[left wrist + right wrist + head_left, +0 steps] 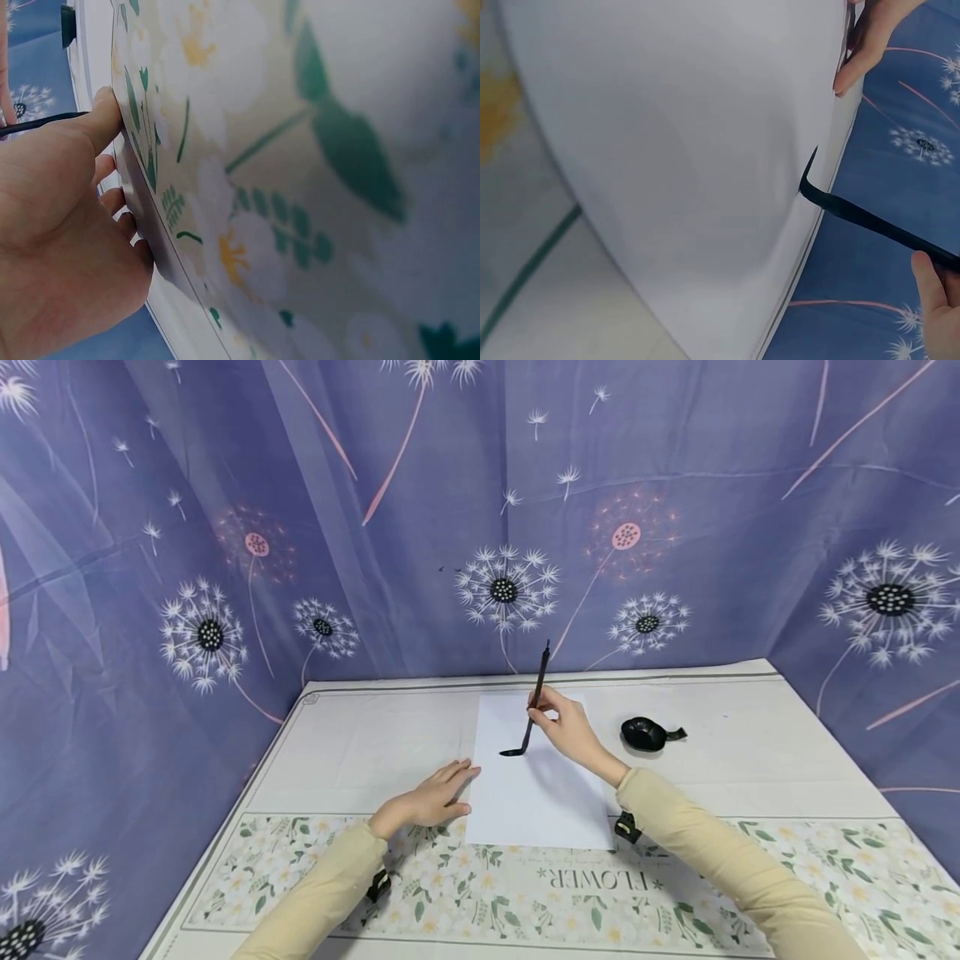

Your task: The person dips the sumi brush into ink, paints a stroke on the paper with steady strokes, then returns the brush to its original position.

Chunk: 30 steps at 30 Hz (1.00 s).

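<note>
My right hand [570, 729] pinches a dark ink brush [538, 689] partway along its handle. The brush stands nearly upright over a white sheet of paper [540, 810], its tip down at the sheet. From the tip a short black stroke [512, 753] runs left; the right wrist view shows the brush [870, 219] meeting that dark mark [810, 163]. My left hand [435, 797] lies with fingers spread at the paper's left edge, fingertips reaching it. In the left wrist view the left hand [60, 202] rests low against the tabletop.
A small black pan-shaped dish [643, 735] with a short handle sits right of the paper. The white tablecloth [382, 727] has a floral band [300, 860] along the near side. A purple dandelion curtain [420, 552] surrounds the table at the back and sides.
</note>
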### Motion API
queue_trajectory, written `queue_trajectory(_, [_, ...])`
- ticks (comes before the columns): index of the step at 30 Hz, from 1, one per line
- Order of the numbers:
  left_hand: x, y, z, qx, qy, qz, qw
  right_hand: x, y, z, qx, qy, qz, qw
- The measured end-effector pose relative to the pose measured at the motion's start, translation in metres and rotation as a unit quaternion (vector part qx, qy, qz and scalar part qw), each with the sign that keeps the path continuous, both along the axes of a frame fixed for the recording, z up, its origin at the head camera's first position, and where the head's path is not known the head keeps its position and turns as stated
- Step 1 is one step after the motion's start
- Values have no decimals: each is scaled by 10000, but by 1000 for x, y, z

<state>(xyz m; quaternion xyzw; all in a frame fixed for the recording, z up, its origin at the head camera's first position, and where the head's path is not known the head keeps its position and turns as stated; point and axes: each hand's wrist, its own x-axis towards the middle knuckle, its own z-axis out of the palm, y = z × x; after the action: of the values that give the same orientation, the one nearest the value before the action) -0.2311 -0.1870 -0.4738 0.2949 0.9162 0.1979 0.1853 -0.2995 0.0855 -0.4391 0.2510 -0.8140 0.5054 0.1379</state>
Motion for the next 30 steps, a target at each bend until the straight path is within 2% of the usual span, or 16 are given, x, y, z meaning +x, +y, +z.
queue_trajectory(10, [2,0,1,57,23,-70,10000,-1,18,3,283,-42,-266,9992])
queue_trajectory(30, [2,1,3,24,7,-114,9999,-3,41,16,784,-195,-427,9958])
